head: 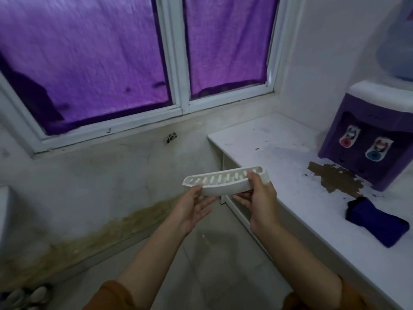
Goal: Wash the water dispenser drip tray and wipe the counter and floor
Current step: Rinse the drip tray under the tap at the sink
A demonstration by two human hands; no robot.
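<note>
water bottle (396,41) blurred and cropped at right edge, shoes (29,296) cut off bottom-left

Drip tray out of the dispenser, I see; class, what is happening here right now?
A person holds the white slotted drip tray in the air with both hands, the left hand at one end and the right hand at the other, out past the counter edge. The purple water dispenser stands on the counter, with a brown patch in front of it and a dark blue cloth lying nearby, untouched.
</note>
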